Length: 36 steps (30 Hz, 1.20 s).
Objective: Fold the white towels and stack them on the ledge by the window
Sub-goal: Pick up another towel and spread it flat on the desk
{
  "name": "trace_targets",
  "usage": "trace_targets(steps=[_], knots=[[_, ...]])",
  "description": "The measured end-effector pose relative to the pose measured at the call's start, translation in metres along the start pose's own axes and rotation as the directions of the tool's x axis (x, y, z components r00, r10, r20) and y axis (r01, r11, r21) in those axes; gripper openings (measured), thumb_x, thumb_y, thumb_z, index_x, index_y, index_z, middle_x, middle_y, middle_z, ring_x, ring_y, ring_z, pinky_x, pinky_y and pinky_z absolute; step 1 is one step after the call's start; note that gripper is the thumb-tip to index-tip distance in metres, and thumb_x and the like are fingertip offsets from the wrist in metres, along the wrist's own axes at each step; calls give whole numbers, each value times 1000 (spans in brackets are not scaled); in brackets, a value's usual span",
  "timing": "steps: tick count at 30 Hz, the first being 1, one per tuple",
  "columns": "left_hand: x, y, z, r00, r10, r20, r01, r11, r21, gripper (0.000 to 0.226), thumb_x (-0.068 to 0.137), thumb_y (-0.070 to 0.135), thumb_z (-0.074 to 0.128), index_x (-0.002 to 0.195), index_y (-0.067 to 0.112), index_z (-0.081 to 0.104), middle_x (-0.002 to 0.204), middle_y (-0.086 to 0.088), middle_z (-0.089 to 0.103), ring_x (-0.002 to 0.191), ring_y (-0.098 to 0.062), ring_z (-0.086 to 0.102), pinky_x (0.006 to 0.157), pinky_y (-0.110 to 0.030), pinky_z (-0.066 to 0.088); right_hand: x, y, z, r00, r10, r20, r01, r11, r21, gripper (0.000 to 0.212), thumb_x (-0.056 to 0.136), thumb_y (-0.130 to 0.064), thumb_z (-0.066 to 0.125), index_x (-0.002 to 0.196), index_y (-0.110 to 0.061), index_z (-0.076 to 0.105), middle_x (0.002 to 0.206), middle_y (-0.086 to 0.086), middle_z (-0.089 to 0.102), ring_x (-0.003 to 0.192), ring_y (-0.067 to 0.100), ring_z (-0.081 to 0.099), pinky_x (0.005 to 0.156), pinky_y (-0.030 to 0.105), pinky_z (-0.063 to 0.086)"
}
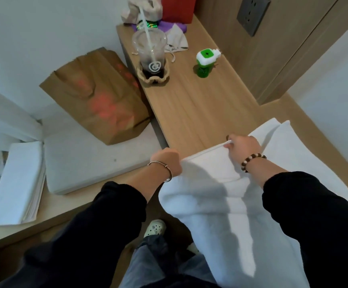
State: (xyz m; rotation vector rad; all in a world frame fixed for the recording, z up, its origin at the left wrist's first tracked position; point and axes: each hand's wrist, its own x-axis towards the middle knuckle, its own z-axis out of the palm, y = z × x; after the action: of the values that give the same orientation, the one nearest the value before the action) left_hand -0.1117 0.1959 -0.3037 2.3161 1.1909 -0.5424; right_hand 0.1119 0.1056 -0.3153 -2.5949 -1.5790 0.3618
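**Level the top edge before folding again**

The large white terry towel (220, 204) hangs by its top hem, stretched between both hands above the near end of the light wooden desk (189, 104). Its lower part drapes down past the person's legs. The right hand (244, 146) pinches the hem, thumb and fingertips pressed together on it. The left hand (166, 161) is balled at the other corner; its fingers are hidden under the knuckles but appear closed on the cloth.

To do this step well, I would keep the hem tight and level and bring the two corners together so the edges match. Then I would smooth out creases before halving again.

By count:
- one towel in hand
- one folded white towel (17, 183) already lying on the pale wooden ledge (65, 210), well to the left
- a white piece at the far left edge, cut off and not identifiable
- one white cushion pad (96, 159)
- one brown paper bag (98, 96)
- one clear plastic cup with a straw (151, 55)
- one green-and-white plug-in device (205, 59)
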Motion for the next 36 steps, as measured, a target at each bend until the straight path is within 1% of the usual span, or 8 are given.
trace_targets(steps=[4, 9, 13, 18, 23, 30, 33, 36], knots=[[-7, -31, 26, 998, -65, -23, 65, 998, -6, 25, 83, 12, 50, 102, 9, 66, 105, -12, 63, 98, -30, 57, 74, -30, 43, -5, 1, 6, 995, -49, -91, 49, 999, -10, 14, 93, -20, 55, 93, -9, 63, 74, 9, 64, 67, 29, 54, 69, 31, 28], [-9, -62, 25, 996, -87, 14, 85, 907, -411, 16, 82, 2, 53, 78, 8, 67, 81, -8, 62, 83, -25, 56, 68, -23, 46, -5, 2, 7, 995, -73, -73, 70, 997, -42, 15, 93, -19, 54, 97, -8, 64, 86, 12, 66, 80, 33, 59, 75, 36, 33], [-20, -84, 16, 917, 28, 397, 359, 371, -856, 18, 93, 3, 53, 79, 12, 60, 71, -3, 63, 64, -13, 63, 58, -21, 55, -4, 3, 7, 994, -75, -74, 69, 995, -75, 14, 93, -18, 52, 93, -7, 62, 80, 12, 63, 75, 32, 57, 68, 33, 28], [-1, -75, 19, 993, -84, -80, 33, 864, -502, 27, 87, 23, 65, 64, 16, 53, 60, 6, 45, 59, -11, 44, 51, -18, 33, -4, 5, 9, 992, -77, -100, 70, 995, -71, 12, 92, -13, 55, 93, -3, 63, 77, 15, 64, 72, 34, 57, 68, 34, 25], [4, -92, 37, 976, -28, 218, 88, 959, -268, 20, 75, 27, 73, 93, 19, 69, 83, 2, 64, 78, -17, 59, 67, -26, 48, -3, 4, 12, 984, -89, -156, 72, 991, -111, 8, 87, -8, 60, 90, -1, 63, 73, 19, 62, 67, 36, 57, 65, 34, 23], [10, -98, 70, 940, -336, -59, 336, 942, -11, 32, 86, 2, 48, 106, 20, 66, 108, -5, 65, 101, -29, 61, 76, -36, 51, -6, 1, 14, 965, -144, -220, 112, 982, -151, 8, 78, 2, 69, 78, 3, 61, 63, 22, 58, 56, 36, 55, 62, 34, 25], [20, -108, 73, 831, -554, -42, 450, 716, -534, 29, 86, -2, 46, 98, 12, 69, 102, -8, 66, 93, -30, 61, 78, -34, 49, -4, 4, 18, 969, -133, -209, 95, 979, -181, 5, 83, -3, 64, 85, 2, 63, 68, 22, 60, 61, 37, 56, 64, 35, 25], [23, -99, 66, 816, -497, 294, 340, 2, -940, 35, 91, -8, 35, 82, 9, 64, 83, -14, 58, 68, -25, 54, 63, -30, 49, -2, 6, 20, 972, -119, -201, 77, 976, -204, 10, 86, -6, 61, 90, 3, 63, 72, 23, 61, 64, 38, 56, 65, 35, 23]])
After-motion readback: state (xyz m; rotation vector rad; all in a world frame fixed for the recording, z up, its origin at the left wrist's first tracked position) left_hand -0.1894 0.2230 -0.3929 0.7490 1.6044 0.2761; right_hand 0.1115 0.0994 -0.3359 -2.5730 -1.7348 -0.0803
